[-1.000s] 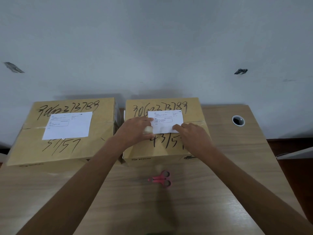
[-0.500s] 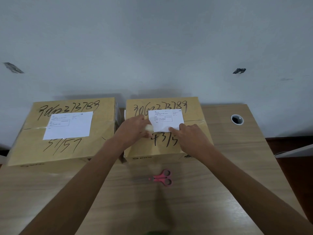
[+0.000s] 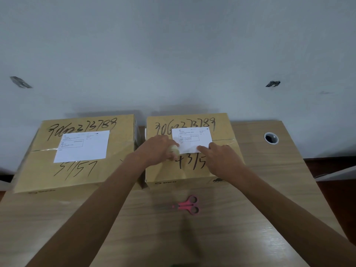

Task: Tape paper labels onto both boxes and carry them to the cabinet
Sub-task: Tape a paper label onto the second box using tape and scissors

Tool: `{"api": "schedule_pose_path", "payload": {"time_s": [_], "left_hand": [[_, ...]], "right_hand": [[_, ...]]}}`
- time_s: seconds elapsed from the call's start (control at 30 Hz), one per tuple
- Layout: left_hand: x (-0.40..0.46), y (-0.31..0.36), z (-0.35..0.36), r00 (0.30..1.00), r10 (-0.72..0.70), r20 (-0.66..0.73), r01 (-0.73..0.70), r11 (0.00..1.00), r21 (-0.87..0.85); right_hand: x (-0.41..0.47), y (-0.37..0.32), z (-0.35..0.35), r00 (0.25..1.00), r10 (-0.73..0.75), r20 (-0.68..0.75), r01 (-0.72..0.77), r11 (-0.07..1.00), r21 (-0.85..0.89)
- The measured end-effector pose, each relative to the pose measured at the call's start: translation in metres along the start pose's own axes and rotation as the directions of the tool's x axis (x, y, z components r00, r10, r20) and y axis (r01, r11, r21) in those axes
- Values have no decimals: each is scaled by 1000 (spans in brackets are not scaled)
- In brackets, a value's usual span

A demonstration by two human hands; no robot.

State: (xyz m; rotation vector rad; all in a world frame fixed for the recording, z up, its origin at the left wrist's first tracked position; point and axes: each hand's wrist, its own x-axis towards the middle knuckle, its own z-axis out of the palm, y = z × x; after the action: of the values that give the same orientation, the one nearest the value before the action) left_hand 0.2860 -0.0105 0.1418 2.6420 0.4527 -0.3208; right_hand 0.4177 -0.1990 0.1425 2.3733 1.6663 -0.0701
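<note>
Two brown cardboard boxes sit side by side at the back of the light wooden table [image 3: 269,189], against the pale wall. The left-hand box [image 3: 38,166] already carries a white paper label [image 3: 82,146] lying flat across its top seam. On the right-hand box [image 3: 221,128] a smaller white printed label [image 3: 192,139] is being fixed.

The person's right hand [image 3: 221,160] presses an outstretched forefinger on the label's lower edge, most likely to stop the sheet sliding. The left hand [image 3: 156,149] is at the label's lower left corner, its grip curled round a small pale roll of tape [image 3: 174,150]; I would guess it is laying a strip over that corner, though the tape itself is too clear to make out.

Pink-handled scissors [image 3: 186,206] lie on the table just in front of the right-hand box, near enough to cut the tape once a hand is free. A round cable hole [image 3: 271,138] sits in the table's far right corner, well apart from the work. No cabinet is in sight, and nothing obstructs either box, so carrying comes later, after this label is secured.
</note>
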Motion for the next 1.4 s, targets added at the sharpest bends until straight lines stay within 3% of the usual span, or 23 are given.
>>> {"api": "schedule_pose_path", "payload": {"time_s": [0.27,0.57,0.73,0.97,1.4], "left_hand": [[4,1,-1,1000,20,-20,-19,999,50],[-4,4,-3,999,7,-50,-3,997,81],[-6,8,-7,993,38,-115,-25,993,118],[-7,11,-16,994,37,-99,-17,980,200],[-11,4,-18,985,32,-172,1,982,190]], "right_hand": [[-2,-6,0,997,-8,-74,7,1000,-4],[1,-16,2,990,-120,-79,134,970,202],[4,-13,3,991,-112,-72,126,966,227],[7,-10,5,995,-89,-39,96,964,249],[1,-12,10,990,-98,-100,123,953,276]]}}
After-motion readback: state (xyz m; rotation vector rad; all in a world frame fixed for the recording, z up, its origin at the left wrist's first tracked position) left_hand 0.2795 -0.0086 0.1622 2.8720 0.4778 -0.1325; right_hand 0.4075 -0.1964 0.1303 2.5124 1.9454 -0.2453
